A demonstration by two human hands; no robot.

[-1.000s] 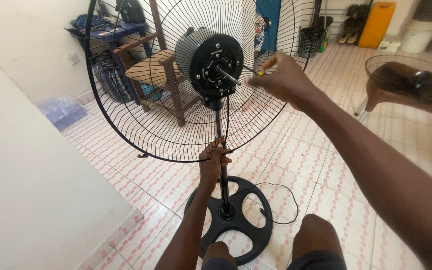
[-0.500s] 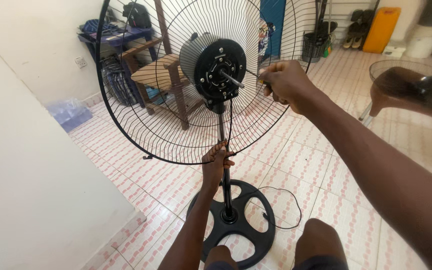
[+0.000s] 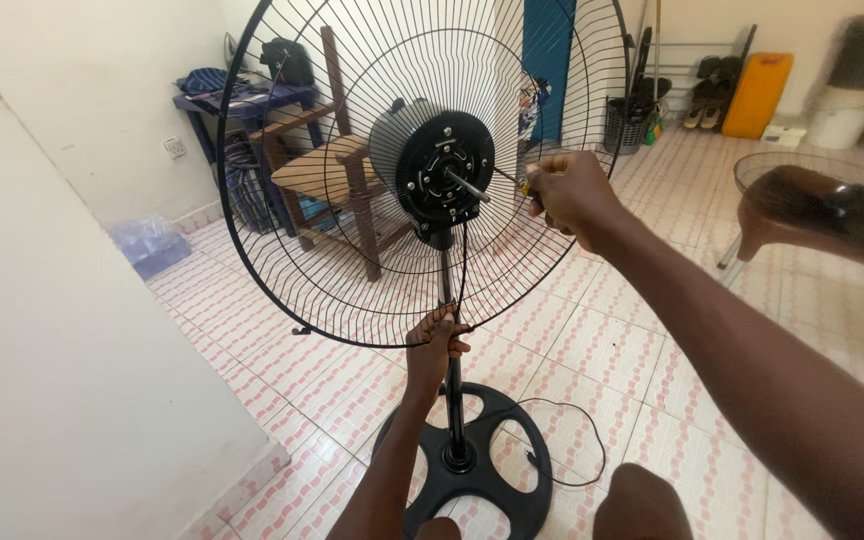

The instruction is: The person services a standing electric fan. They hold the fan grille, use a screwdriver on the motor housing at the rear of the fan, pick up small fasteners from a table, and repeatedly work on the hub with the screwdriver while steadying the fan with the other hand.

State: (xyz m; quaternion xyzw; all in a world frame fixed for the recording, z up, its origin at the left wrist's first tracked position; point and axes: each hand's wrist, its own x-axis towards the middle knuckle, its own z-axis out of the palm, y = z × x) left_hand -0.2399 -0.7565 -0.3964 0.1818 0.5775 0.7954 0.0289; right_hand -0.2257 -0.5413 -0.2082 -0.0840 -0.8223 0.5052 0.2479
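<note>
Screwdriver [image 3: 514,183] stays pinched in right hand [image 3: 574,195] at motor hub [image 3: 445,181]; left hand [image 3: 435,342] still grips pole [image 3: 449,400]

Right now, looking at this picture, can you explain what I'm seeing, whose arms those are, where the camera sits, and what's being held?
The picture comes from a camera worn on a person's head, looking down along their own two bare arms. In front of them stands a tall black pedestal fan with a round wire guard and no blades fitted, so its black round motor face and bare metal shaft show. The left hand grips the thin black upright pole just under the guard. The right hand holds a slim screwdriver with a yellow handle, its tip pointing at the motor face. The fan's round black base sits on a pink patterned tile floor, with a black power cord looped beside it. A wooden chair stands behind.
</note>
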